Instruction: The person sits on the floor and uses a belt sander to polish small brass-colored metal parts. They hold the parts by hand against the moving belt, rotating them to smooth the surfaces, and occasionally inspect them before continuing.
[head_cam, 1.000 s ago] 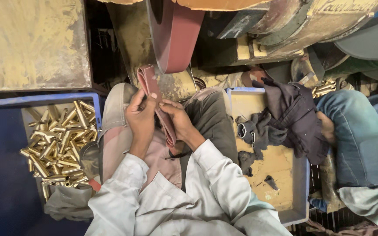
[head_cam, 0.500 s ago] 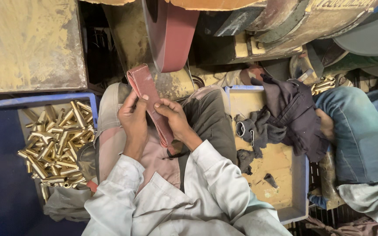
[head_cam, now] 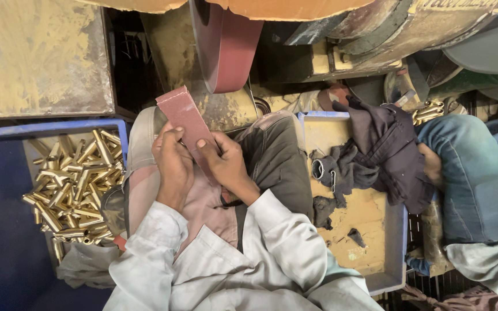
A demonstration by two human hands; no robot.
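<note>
Sandpaper strip (head_cam: 184, 118), reddish brown, is held between both hands above the person's lap. Left hand (head_cam: 173, 161) is closed on its left edge, the thumb lying on top. Right hand (head_cam: 226, 164) is closed on the right side, one finger pressed flat on the strip. The lower end of the strip goes down between the palms and is hidden there; how long it is I cannot tell.

Just beyond the hands a wide sanding belt (head_cam: 229, 43) of the same colour hangs from a dusty machine, its top cut off by the picture edge. Left of the left hand is a blue tray (head_cam: 47, 128) with a heap of brass pieces (head_cam: 73, 184). Right of the right hand, a second dusty tray (head_cam: 396, 230) holds dark cloth (head_cam: 376, 155). Farther right is another person's knee in jeans (head_cam: 474, 173), only partly visible.
</note>
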